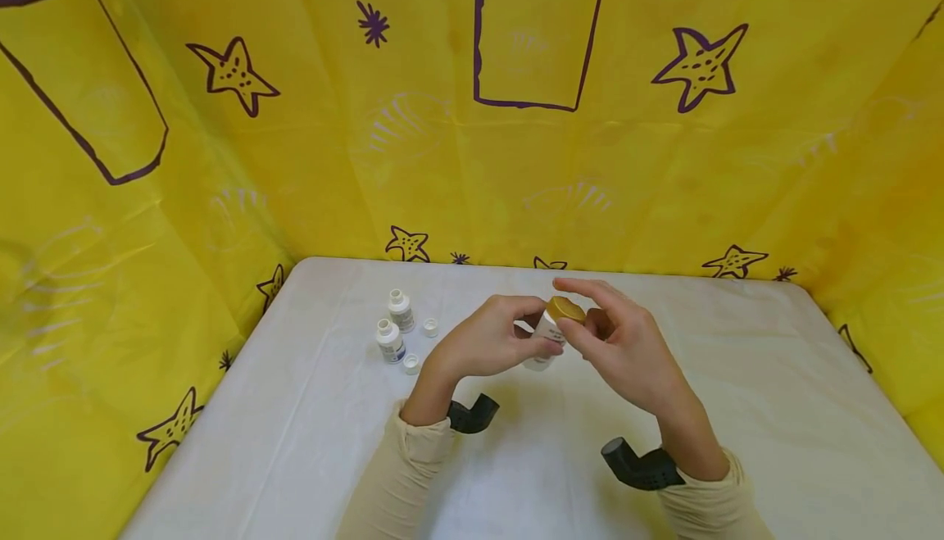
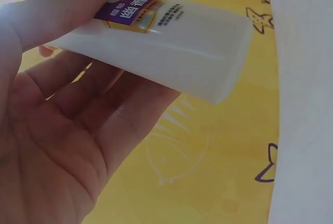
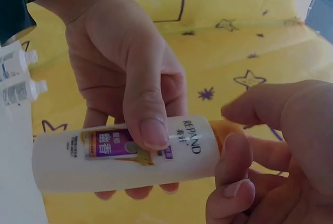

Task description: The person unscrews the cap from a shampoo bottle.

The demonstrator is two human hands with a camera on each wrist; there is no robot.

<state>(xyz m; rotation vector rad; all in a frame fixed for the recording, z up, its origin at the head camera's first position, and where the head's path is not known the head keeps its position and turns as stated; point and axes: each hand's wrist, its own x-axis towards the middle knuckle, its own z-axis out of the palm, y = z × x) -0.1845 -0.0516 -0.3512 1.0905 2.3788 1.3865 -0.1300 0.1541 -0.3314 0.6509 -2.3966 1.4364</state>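
Observation:
My left hand (image 1: pixel 479 339) grips a white plastic bottle (image 3: pixel 57 164) round its body, thumb on the front label and fingers behind. The label is purple and gold, with the word REPAND near the top. The bottle (image 2: pixel 203 52) is held tilted above the table, its base toward the left wrist camera. At its top sits a gold cap (image 1: pixel 565 308). The thumb and fingers of my right hand (image 1: pixel 628 347) pinch this cap at its sides, and the index finger stretches out past it. In the left wrist view the cap is hidden.
Two small white bottles (image 1: pixel 401 310) stand uncapped on the left of the white-covered table (image 1: pixel 295 442). Two small white caps (image 1: pixel 431 328) lie beside them. A yellow curtain (image 1: pixel 317 179) with sea drawings surrounds the table at the back and sides.

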